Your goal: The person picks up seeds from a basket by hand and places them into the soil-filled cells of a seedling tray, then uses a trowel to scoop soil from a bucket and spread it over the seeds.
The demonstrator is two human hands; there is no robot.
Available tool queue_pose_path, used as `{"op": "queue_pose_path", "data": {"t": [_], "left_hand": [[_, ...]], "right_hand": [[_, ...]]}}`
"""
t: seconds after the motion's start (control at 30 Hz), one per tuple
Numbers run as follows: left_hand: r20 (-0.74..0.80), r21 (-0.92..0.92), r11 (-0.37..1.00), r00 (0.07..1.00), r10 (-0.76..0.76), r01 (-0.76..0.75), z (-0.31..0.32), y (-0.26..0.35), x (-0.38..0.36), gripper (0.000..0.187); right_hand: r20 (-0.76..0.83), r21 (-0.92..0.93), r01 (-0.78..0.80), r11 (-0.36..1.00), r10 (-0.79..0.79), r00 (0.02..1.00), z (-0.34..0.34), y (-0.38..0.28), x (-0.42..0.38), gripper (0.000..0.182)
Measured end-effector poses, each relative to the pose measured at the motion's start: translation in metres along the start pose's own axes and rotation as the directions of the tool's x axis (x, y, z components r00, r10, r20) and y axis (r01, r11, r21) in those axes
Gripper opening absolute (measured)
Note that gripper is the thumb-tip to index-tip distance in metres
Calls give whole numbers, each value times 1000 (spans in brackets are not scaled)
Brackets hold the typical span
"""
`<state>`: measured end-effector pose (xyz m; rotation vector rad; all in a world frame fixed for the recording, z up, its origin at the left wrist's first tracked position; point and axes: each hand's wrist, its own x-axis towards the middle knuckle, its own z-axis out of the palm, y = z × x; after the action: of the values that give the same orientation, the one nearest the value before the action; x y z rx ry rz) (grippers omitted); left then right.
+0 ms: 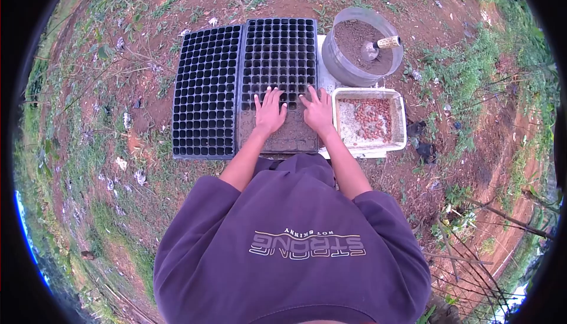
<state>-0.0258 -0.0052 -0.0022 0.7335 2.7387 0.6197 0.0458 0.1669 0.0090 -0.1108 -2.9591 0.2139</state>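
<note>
Both my hands rest on the right-hand black seedling tray (280, 46). My left hand (270, 113) lies over its left side with the fingers spread, pointing away from me. Over the right side my right hand (318, 110) is also spread, its fingertips on the cells. Brown soil (289, 132) covers the near part of this tray around and below my hands. Farther off, the cells show dark and look unfilled. A second black seedling tray (207, 88) stands directly to the left, with dark cells throughout.
Right of my right hand sits a white plastic basin (403, 120) with many reddish-brown seeds (372, 117). Behind it, a clear round tub (348, 67) holds soil and a hand trowel (387, 43). Dry branches (472, 259) lie on the right. Weedy red ground surrounds everything.
</note>
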Motion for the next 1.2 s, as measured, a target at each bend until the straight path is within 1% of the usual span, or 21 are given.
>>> {"op": "queue_pose_path", "data": {"t": [0.07,0.1,0.13,0.2,0.23,0.27,0.33,0.37,0.4,0.47,0.53,0.6,0.63,0.67,0.73,0.77,0.9,0.97,1.0,1.07,1.2], "left_hand": [[-5,-15,1000,1000,-16,16,2,0,1,50],[-15,-14,1000,1000,-14,14,3,-1,1,49],[-26,-13,1000,1000,-12,11,3,0,0,48],[-58,-10,1000,998,-12,11,6,3,-1,48],[-90,-5,1000,996,-11,11,7,5,-1,47],[-88,-7,1000,996,-7,6,8,8,-1,47],[-148,-9,998,987,55,-57,12,17,-3,46],[-158,-21,997,985,75,-79,13,23,-4,45],[-154,-24,996,985,80,-85,15,29,-5,45],[-110,-27,991,986,124,-128,19,41,-5,45],[-108,-41,988,984,140,-145,22,53,-6,45],[-156,-53,978,969,190,-201,25,66,-8,43],[-167,-62,971,961,219,-232,27,71,-8,45],[-167,-63,971,962,218,-231,29,77,-10,45],[-138,-34,949,942,305,-312,33,89,-12,47],[-130,-36,946,940,316,-323,36,94,-14,48],[-133,-33,947,940,313,-320,47,107,-16,49],[-131,-35,950,943,305,-311,48,113,-17,48],[-131,-36,952,946,296,-303,49,114,-16,48],[-135,-26,955,947,291,-297,51,116,-13,48],[-143,-2,965,956,258,-261,57,116,-19,50]], "right_hand": [[7,75,-23,997,23,1000,-6,4,-4,48],[-40,79,-62,995,66,997,-8,3,-6,42],[-39,79,-61,995,64,997,-13,3,-9,42],[-235,242,-37,970,95,967,-25,10,-14,39],[-338,227,-30,973,108,935,-31,12,-16,32],[-338,224,-34,974,110,935,-34,15,-19,32],[-411,279,-199,939,304,859,-39,25,-28,26],[-410,281,-248,927,350,842,-38,32,-33,19],[-410,277,-254,927,353,841,-37,39,-39,19],[-345,246,-316,916,387,855,-31,53,-53,16],[-336,236,-326,915,392,857,-28,62,-66,15],[-246,189,-360,914,399,883,-29,70,-76,11],[-175,208,-369,906,406,897,-26,75,-80,11],[-174,207,-369,906,405,898,-23,80,-83,11],[-46,141,-383,913,392,919,-19,86,-87,11],[-74,138,-361,922,373,925,-17,89,-88,11],[-80,223,-300,927,324,943,-14,96,-90,14],[128,252,-302,919,278,952,-17,96,-89,18],[127,254,-302,919,277,952,-17,96,-87,18],[244,241,-325,914,267,932,-18,95,-85,20],[255,258,-327,909,263,931,-14,96,-83,22]]}}
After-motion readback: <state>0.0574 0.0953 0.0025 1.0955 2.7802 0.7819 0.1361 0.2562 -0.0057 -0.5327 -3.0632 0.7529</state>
